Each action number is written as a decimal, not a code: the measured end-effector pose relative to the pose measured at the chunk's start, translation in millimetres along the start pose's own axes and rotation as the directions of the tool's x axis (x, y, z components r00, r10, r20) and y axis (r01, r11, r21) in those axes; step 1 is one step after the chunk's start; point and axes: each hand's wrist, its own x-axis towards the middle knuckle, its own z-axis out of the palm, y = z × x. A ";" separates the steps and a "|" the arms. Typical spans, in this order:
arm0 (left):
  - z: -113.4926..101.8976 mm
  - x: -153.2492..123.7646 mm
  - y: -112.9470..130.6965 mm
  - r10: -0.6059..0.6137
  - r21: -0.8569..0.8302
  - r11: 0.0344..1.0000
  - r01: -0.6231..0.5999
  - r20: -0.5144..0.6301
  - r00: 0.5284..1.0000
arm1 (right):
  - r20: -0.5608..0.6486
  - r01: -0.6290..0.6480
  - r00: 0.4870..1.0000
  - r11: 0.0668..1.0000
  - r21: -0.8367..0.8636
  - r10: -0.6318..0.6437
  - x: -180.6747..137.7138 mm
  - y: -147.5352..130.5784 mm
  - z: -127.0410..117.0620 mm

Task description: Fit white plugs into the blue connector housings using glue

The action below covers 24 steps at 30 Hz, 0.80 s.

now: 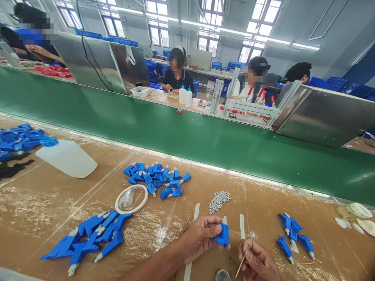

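Between the thumb and fingers of my left hand is a blue plastic part with a light grey tip pointing up. Pinched in my right hand is a thin wooden stick, its lower end slanting down and left. A small round container stands at the bottom edge between the hands, partly cut off. Beyond my left hand lies a heap of small grey pieces. Several more blue parts rest to the right of my right hand.
Blue parts lie in a near-left pile and a middle pile. A cream ring of tape sits between them. A white bottle lies farther left. A green conveyor belt crosses beyond the table; several people sit across it.
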 end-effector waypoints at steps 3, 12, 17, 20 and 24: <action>1.3 -1.1 -1.7 -0.045 -0.014 0.999 0.045 -0.008 0.999 | -0.072 0.114 0.991 0.993 0.009 -0.113 0.0 -19.9 6.9; 2.1 -0.9 -2.4 -0.077 0.008 0.997 0.077 -0.006 0.997 | -0.075 0.533 0.733 0.639 -0.554 -0.676 2.1 -31.0 27.3; 4.3 -2.7 -1.2 -0.084 -0.018 0.996 0.084 -0.010 0.996 | 0.090 0.655 0.601 0.425 -0.625 -0.794 7.1 -23.6 31.4; 4.0 -2.7 -1.5 -0.094 -0.025 0.995 0.093 -0.017 0.995 | 0.082 0.660 0.576 0.403 -0.634 -0.814 8.1 -23.9 30.6; 3.1 -2.3 -2.0 -0.082 -0.035 0.996 0.081 -0.014 0.997 | 0.109 0.670 0.569 0.382 -0.637 -0.815 8.3 -28.0 35.2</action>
